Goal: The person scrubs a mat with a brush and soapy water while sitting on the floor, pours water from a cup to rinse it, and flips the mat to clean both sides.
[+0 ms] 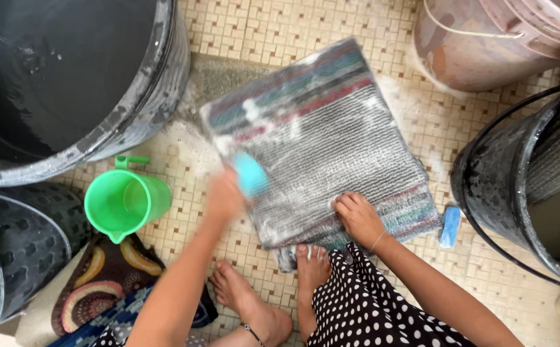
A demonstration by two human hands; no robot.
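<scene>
A folded, soapy striped cloth (321, 138) lies on the tiled floor. My left hand (225, 196), blurred by motion, grips a light blue scrub brush (251, 173) on the cloth's near left part. Fingers spread, my right hand (359, 217) presses flat on the cloth's near edge. One of my bare feet (311, 266) rests on that same edge.
A large black tub of water (135, 109) stands at the far left, a green jug (125, 200) beside it. A black bucket (492, 173) is at the right, brown buckets (466, 54) behind. A blue soap bar (449, 226) lies by the cloth. Patterned cloths (103, 283) lie near left.
</scene>
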